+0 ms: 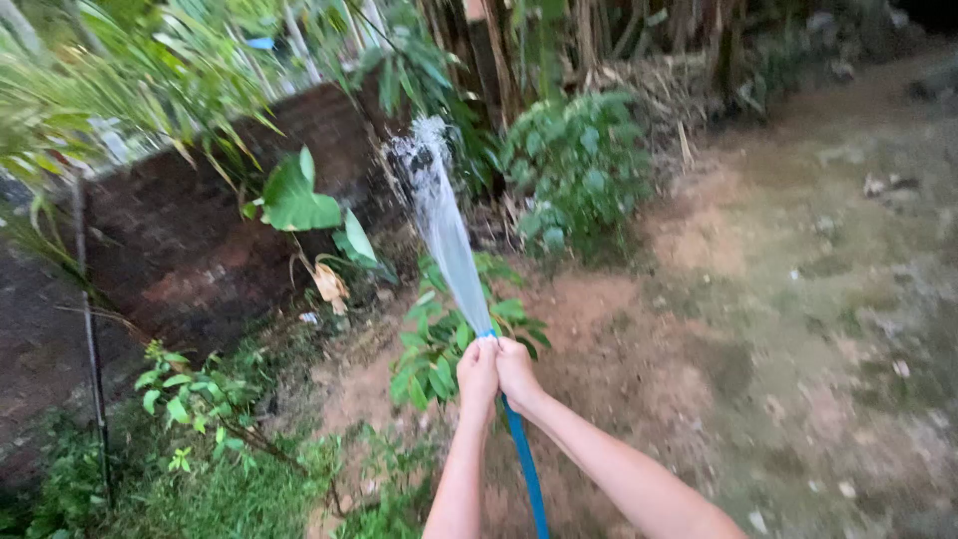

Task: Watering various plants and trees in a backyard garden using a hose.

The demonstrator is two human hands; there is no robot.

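My two forearms come in from the bottom edge, nearest the lens, and between them runs the blue hose (524,459), rising from the bottom of frame to my hands. My left hand (477,371) and my right hand (517,369) sit pressed together side by side at the hose end, touching each other. Fingers of both hands are curled tight and clamped on the hose tip; the nozzle itself is hidden under them. A water jet (444,230) fans out from between the hands and goes up and slightly left, breaking into spray at its top, in front of the dark earth bank (190,240).

Just beyond my hands, partly behind them, stands a small leafy plant (429,344), with the jet passing over it. Left of the jet, a broad-leaf plant (294,200) with big pale green leaves and one dry brown leaf hanging below it grows at the foot of the bank. A rounder bush (579,165) sits right of the jet, further back, near some trunks (499,50) at the top of frame. Low weeds (190,399) and grass fill the bottom left. A thin dark pole (90,339) stands upright at the far left. Bare reddish-brown ground (798,329) with greenish patches takes the whole right side, well apart from the hose. Picture is slightly blurred.
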